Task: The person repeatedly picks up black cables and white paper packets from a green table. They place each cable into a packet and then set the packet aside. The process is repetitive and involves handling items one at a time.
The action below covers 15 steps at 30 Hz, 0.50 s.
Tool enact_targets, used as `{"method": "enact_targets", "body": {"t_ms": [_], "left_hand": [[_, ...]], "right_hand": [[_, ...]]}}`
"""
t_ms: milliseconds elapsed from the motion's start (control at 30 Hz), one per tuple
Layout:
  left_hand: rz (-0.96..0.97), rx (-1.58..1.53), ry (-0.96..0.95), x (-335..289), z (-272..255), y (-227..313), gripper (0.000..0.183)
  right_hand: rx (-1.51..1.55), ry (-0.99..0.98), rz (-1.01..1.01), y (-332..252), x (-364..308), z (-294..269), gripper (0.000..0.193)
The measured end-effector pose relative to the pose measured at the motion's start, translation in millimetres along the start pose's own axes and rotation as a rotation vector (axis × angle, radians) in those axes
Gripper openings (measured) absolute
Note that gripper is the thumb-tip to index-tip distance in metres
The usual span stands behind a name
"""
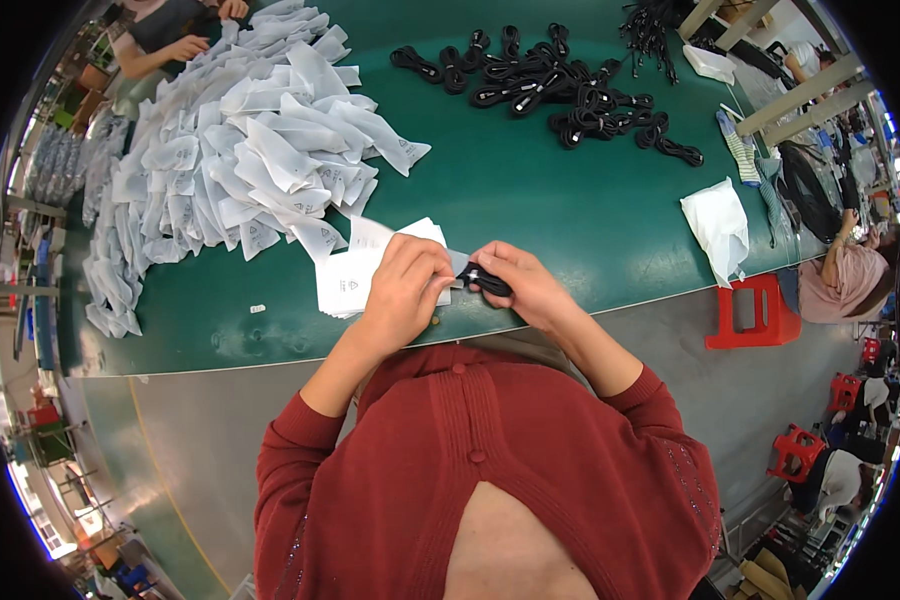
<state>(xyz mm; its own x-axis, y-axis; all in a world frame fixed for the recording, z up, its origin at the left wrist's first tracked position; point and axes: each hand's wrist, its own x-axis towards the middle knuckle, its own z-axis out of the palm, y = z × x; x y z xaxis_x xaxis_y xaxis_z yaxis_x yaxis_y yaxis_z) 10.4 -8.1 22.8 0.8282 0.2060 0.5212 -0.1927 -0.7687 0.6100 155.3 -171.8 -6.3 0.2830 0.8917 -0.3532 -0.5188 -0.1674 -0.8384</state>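
My right hand (pixel 522 285) is closed round a coiled black cable (pixel 488 281) just above the table's near edge. My left hand (pixel 407 287) has its fingers pinched together at the edge of a thin whitish plastic bag (pixel 458 262), right beside the cable's end. Fingers partly hide where the bag and cable meet, so I cannot tell how far the cable is inside. Under and beside my left hand lies a stack of flat white bags (pixel 344 284) with small print, the top one lifted at a corner.
A big heap of filled whitish bags (pixel 260 140) covers the table's left side. Several coiled black cables (pixel 570 90) lie at the far middle. A white plastic bag (pixel 718 230) rests at the right edge, near a red stool (pixel 754 315). Another person's hand (pixel 186 48) is behind the heap.
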Motion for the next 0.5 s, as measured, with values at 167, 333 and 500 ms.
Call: {"method": "enact_targets", "body": {"t_ms": [167,333,500], "left_hand": [[-0.116,-0.043,0.063,13,-11,0,0.012],[-0.264,-0.576,0.221,49,-31,-19,0.005],[-0.403,-0.357,0.584,106,-141,-106,0.027]], "right_hand": [[-0.578,0.113,-0.704,-5,2,22,0.025],[-0.490,0.206,-0.894,-36,12,31,0.026],[-0.710,0.357,-0.903,-59,25,16,0.020]]}}
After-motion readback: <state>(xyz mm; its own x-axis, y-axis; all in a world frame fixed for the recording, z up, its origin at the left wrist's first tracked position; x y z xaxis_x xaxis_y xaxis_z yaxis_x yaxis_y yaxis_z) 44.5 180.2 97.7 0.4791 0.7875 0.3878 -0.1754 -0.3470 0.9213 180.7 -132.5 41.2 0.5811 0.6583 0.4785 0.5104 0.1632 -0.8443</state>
